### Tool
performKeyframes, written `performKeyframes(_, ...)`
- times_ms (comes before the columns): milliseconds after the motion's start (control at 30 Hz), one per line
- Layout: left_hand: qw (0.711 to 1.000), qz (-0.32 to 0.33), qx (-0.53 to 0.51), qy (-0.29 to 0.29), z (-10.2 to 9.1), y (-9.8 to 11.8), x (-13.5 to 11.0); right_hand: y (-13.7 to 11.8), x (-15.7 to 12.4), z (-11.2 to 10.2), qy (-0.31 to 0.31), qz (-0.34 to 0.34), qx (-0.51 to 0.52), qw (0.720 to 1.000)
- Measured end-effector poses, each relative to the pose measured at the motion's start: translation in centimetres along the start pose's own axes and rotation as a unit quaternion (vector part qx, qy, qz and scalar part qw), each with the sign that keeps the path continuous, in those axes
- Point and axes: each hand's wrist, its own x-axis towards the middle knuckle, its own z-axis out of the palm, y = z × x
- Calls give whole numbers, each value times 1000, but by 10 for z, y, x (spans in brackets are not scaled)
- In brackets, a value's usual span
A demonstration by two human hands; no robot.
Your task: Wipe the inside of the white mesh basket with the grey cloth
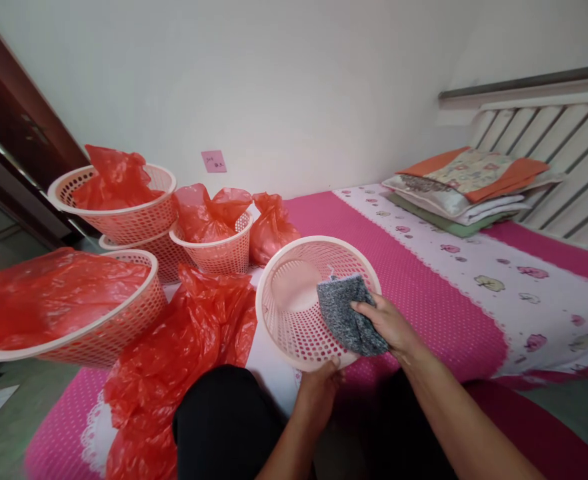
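Note:
A pale pink perforated plastic basket (294, 277) is tilted toward me, its round opening facing up and its inside bare. My left hand (319, 393) grips the near rim from below, fingers closed around it. In my right hand (387, 320) is a folded grey speckled cloth (349, 313), pinched between thumb and fingers. The cloth lies over the right part of the basket's mouth, hiding some of the inner wall. Whether it presses on the wall, I cannot tell.
Several pink baskets (214, 257) with red plastic bags stand at the left. Crumpled red plastic (194, 340) lies beside my knee. Folded bedding (474, 177) is stacked at the right rear, on a bed with a pink dotted cover (389, 267). A white wall (294, 93) rises behind.

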Motion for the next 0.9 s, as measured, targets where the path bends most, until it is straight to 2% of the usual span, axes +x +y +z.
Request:
performKeyframes(67,999,-31,-6,16,-1,-2,1,-3,8,6,18,-42,-34,998)
performKeyframes(133,999,-48,-11,8,-3,-4,2,-8,18,13,25,-117,-97,988)
performKeyframes(233,998,-56,-12,-21,-5,-7,4,-14,34,28,32,-204,-195,959)
performKeyframes(300,998,-59,-16,-27,-5,-7,4,-15,45,40,47,-223,-265,937)
performKeyframes(367,998,-55,-23,-30,-5,-6,4,-13,55,54,36,-215,-330,918)
performKeyframes(467,998,-55,-22,-32,-7,-6,4,-5,65,69,-71,-173,-388,903)
performKeyframes(533,997,-61,-22,-31,-8,-6,4,1,66,73,-115,-154,-401,895)
performKeyframes(700,996,-76,-22,-29,-8,-8,5,8,70,69,-76,-130,-432,889)
performKeyframes(800,996,-74,-23,-35,-5,-8,4,10,79,72,-110,-120,-460,873)
performKeyframes(900,996,-75,-25,-42,-3,-8,3,17,93,85,-153,-105,-501,846)
